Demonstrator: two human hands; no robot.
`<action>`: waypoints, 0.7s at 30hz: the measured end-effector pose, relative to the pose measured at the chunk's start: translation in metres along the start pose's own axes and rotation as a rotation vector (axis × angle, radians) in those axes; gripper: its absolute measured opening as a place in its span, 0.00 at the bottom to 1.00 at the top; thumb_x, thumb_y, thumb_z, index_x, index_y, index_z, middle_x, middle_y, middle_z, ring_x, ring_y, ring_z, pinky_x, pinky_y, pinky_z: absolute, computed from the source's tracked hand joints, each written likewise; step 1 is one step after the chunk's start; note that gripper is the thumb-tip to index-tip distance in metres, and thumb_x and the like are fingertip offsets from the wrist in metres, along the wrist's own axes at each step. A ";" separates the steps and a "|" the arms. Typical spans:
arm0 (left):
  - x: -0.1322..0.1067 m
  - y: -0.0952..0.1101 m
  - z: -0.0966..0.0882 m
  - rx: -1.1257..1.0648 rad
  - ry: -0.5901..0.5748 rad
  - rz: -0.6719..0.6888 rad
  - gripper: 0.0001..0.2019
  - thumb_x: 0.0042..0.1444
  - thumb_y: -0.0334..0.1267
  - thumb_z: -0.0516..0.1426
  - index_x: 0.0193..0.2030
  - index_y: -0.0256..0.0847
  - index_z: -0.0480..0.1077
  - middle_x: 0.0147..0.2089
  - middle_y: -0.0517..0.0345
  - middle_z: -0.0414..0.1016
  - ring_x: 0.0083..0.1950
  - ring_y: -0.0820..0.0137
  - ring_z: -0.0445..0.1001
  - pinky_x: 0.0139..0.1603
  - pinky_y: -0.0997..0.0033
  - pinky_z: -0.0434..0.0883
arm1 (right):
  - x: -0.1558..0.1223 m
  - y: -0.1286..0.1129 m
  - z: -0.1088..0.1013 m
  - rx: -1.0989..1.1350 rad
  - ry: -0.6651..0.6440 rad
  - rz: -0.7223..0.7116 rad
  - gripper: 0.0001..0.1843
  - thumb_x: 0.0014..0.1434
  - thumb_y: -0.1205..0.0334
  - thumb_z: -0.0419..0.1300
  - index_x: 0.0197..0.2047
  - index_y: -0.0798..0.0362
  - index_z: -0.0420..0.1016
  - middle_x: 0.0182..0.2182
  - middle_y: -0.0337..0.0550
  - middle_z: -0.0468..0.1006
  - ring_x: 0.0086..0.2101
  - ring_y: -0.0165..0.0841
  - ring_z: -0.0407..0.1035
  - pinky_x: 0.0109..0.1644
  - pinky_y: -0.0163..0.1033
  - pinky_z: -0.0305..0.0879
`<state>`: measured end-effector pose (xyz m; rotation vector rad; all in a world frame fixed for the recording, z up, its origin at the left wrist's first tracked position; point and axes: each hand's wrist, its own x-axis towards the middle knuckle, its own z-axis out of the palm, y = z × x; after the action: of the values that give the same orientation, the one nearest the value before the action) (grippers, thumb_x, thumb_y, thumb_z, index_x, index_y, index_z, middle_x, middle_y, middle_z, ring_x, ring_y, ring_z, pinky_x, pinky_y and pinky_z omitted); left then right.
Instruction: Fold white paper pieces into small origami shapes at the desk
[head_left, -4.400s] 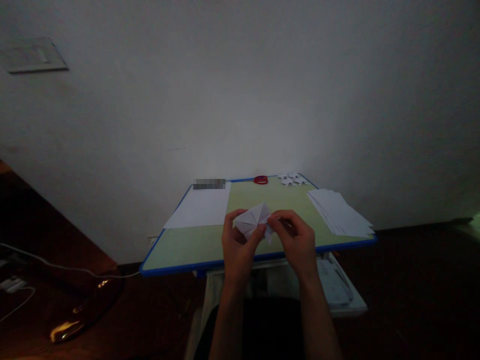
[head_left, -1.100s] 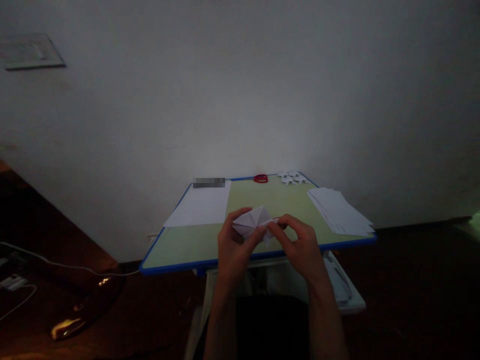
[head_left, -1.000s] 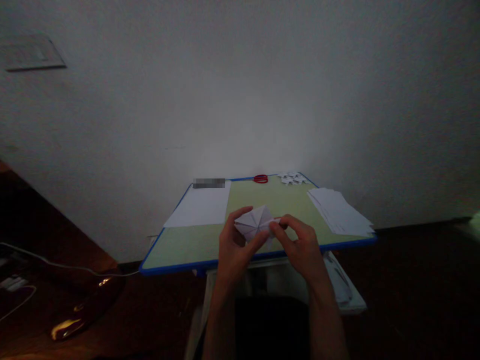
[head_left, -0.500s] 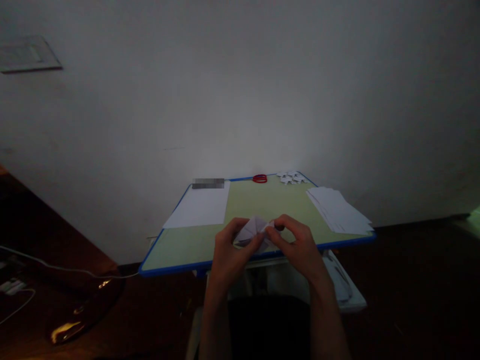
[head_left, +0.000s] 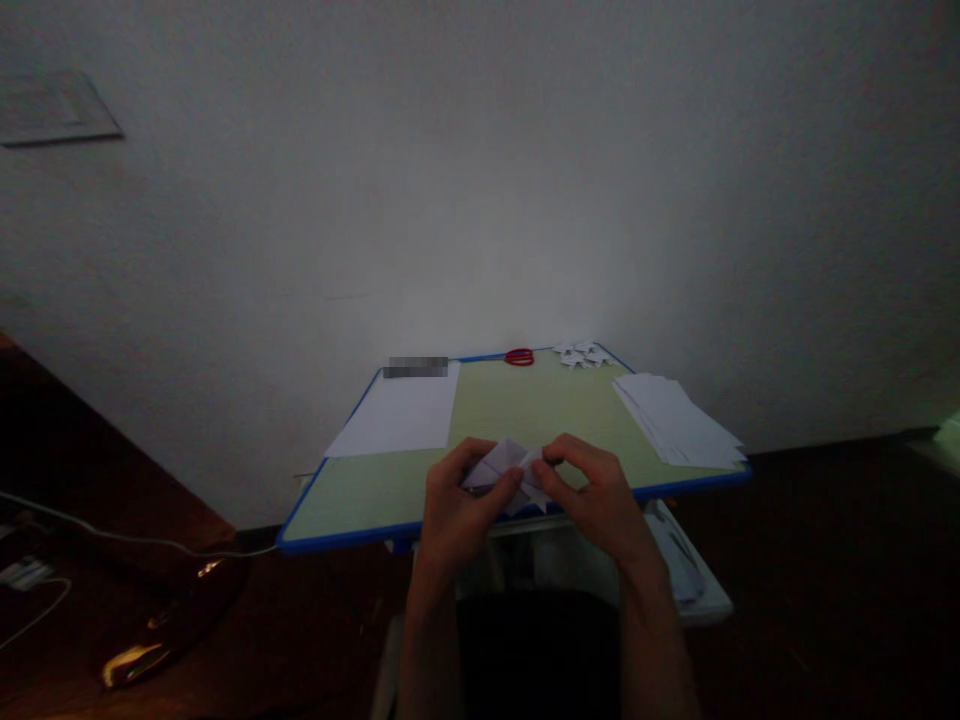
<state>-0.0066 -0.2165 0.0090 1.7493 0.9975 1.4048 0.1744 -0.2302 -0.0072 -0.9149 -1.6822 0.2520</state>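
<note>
A small folded white paper piece (head_left: 508, 464) is pinched between both hands just above the near edge of a green table top with a blue rim (head_left: 352, 531). My left hand (head_left: 456, 503) grips its left side, thumb and fingers closed on it. My right hand (head_left: 598, 495) pinches its right side with curled fingers. Much of the paper is hidden behind my fingers.
A white sheet (head_left: 402, 418) lies on the table's left, a fanned stack of white sheets (head_left: 675, 418) on the right. Red rubber bands (head_left: 519, 356) and several small folded paper shapes (head_left: 581, 354) sit at the far edge by the wall. Cables (head_left: 112, 540) run across the dark floor, left.
The folded paper has been lowered and flattened between my hands; it stood more open and upright a second ago. Both hands have dropped slightly toward the table's near edge.
</note>
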 end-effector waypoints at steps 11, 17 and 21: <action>0.001 -0.002 0.001 -0.050 -0.005 -0.034 0.09 0.51 0.38 0.70 0.36 0.38 0.78 0.30 0.61 0.79 0.28 0.72 0.74 0.29 0.77 0.70 | 0.001 0.003 -0.003 0.007 -0.061 -0.011 0.11 0.71 0.65 0.55 0.33 0.50 0.68 0.28 0.36 0.72 0.30 0.31 0.66 0.36 0.35 0.60; 0.001 -0.002 0.002 -0.042 0.012 -0.036 0.09 0.51 0.38 0.69 0.36 0.38 0.78 0.31 0.60 0.80 0.30 0.71 0.76 0.31 0.76 0.71 | 0.002 0.002 -0.004 0.009 -0.051 0.018 0.09 0.68 0.66 0.57 0.34 0.50 0.71 0.29 0.37 0.73 0.32 0.31 0.68 0.38 0.35 0.62; 0.002 -0.002 0.003 -0.046 0.005 -0.046 0.09 0.51 0.39 0.69 0.36 0.38 0.78 0.30 0.60 0.80 0.30 0.70 0.76 0.31 0.76 0.71 | 0.002 0.000 -0.004 -0.006 -0.015 0.012 0.06 0.64 0.65 0.62 0.34 0.50 0.72 0.30 0.37 0.74 0.33 0.32 0.70 0.40 0.36 0.64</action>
<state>-0.0042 -0.2140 0.0074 1.6803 0.9945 1.3935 0.1774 -0.2300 -0.0046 -0.9302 -1.6927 0.2624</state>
